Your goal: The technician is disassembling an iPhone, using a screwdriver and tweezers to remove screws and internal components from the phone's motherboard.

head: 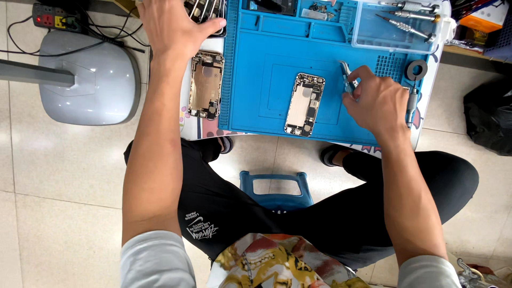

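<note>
Head view looks down at a small work table with a blue mat (256, 69) on it. At about 1 o'clock the right hand (376, 101) rests on the mat, its fingers pinched shut on thin metal tweezers (345, 72) whose tips stick out toward 11 o'clock. Just beside that hand, toward 9 o'clock, an opened phone (304, 104) lies flat on the mat with its tiny inside parts showing. It looks light and stiff, but the little parts are easy to break, so I think it is best held by its long side edges, not poked in the middle. The tweezers look thin, hard and a bit slippery.

At 11 o'clock the left hand (173, 24) reaches to the far edge of the table and lies on some dark things there. I cannot tell if it holds anything. Near its wrist a second phone shell (206, 84) lies just off the mat. A small screwdriver (411, 104) lies at 3 o'clock from the right hand.
</note>
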